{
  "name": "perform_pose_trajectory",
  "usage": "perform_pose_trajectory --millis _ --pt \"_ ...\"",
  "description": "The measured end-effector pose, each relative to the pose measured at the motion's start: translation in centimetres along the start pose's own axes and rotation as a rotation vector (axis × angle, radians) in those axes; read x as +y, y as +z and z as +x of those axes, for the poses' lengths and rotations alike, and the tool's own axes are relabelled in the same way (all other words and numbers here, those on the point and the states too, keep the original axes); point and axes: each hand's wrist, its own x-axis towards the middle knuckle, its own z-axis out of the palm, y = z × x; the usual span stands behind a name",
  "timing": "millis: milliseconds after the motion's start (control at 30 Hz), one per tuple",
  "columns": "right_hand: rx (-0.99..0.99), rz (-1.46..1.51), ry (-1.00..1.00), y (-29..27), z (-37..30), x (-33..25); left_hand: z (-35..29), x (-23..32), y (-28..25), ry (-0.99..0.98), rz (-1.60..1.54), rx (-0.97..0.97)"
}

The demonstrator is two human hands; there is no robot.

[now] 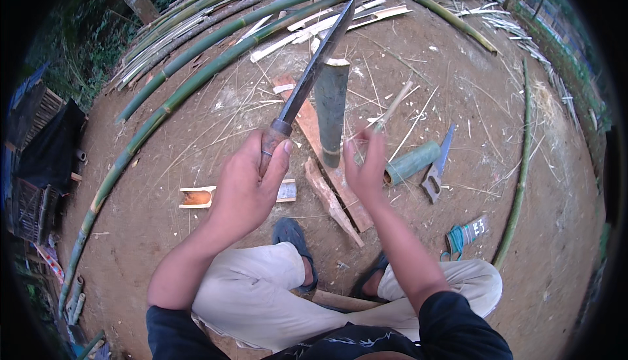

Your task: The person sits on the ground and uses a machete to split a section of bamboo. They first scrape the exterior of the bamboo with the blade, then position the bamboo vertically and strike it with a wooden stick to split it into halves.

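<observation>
My left hand (245, 186) is wrapped round the wooden handle of a large knife (317, 65), its long dark blade pointing up and away. Beyond the blade, a green bamboo section (331, 108) stands upright on a reddish wooden plank (304, 121); the blade overlaps its left edge in view, and I cannot tell whether they touch. My right hand (367, 163) is raised just right of the section's lower end, slightly blurred, thumb and fingers apart. A pale stick (396, 105) shows beyond its fingertips, apparently not gripped.
A cut bamboo tube (415, 162) and a handsaw (438, 167) lie to the right. Split bamboo (196, 197) lies left, a rough wood piece (330, 203) before my feet. Long bamboo poles (196, 85) curve around the left and back. A teal-strapped item (466, 234) lies near my knee.
</observation>
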Motion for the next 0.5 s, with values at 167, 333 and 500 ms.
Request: perform_pose_trajectory --millis 167,333,500 --pt "-1.105 -0.578 0.299 0.7 -20.4 10.1 0.3 -0.1 0.9 0.158 -0.015 0.022" --pt "-0.921 -0.437 0.392 1.2 -23.3 12.7 0.4 1.9 0.1 -0.004 -0.002 -0.065" --pt "-0.985 -0.424 0.657 1.9 -19.5 12.3 0.4 0.3 0.5 0.114 0.025 -0.013"
